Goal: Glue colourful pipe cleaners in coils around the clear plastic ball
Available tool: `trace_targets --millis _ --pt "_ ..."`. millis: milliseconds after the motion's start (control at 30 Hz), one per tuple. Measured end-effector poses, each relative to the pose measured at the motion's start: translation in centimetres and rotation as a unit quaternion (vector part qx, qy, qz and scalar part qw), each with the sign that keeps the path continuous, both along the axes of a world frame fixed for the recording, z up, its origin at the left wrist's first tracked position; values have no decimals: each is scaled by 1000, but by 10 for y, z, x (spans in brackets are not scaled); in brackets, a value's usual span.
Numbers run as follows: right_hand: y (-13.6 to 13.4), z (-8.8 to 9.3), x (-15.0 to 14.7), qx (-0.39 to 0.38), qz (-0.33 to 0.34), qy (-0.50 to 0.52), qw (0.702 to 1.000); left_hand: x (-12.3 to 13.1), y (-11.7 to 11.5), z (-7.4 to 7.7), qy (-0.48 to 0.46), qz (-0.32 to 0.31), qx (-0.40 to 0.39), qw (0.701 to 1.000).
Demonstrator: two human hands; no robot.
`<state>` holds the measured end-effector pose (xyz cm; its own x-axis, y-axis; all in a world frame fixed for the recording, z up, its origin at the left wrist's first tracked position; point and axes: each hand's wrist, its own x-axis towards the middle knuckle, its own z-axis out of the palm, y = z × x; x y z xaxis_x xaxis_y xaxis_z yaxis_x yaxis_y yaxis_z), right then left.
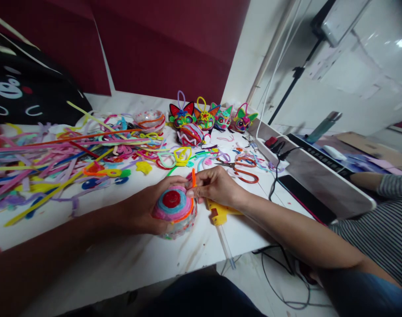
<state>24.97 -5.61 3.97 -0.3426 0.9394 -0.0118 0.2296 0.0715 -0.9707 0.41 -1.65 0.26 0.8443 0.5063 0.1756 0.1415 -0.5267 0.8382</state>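
Note:
My left hand (pixel 155 200) is wrapped round a clear ball (pixel 179 229), partly covered with rings of red, blue, pink and orange pipe cleaner. With thumb and fingers, my right hand (pixel 214 187) pinches an orange pipe cleaner (pixel 193 178) at the ball's right side; its short end sticks up above the fingers. Part of the orange strand lies along the edge of the pink ring. Beside my right wrist, partly hidden under it, lies a yellow glue gun (pixel 218 215) with a clear glue stick in it. Scissors with orange handles (pixel 249 178) rest just beyond that hand.
Loose pipe cleaners (pixel 56 160) are heaped on the left. Several decorated animal-head ornaments (pixel 206 119) stand at the back, near another clear ball (pixel 150 119). A phone (pixel 305 198) lies on the right. Cables (pixel 286 268) hang below the table edge. A person in a striped top (pixel 382 220) is at the right.

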Motion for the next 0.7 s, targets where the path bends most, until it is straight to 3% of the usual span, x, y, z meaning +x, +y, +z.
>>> trace_targets --millis 367,700 --pt "2 9 -6 -71 -48 -14 996 7 -3 6 -18 -13 26 999" --pt "0 19 -8 3 -12 -112 994 4 -1 4 21 -4 43 999"
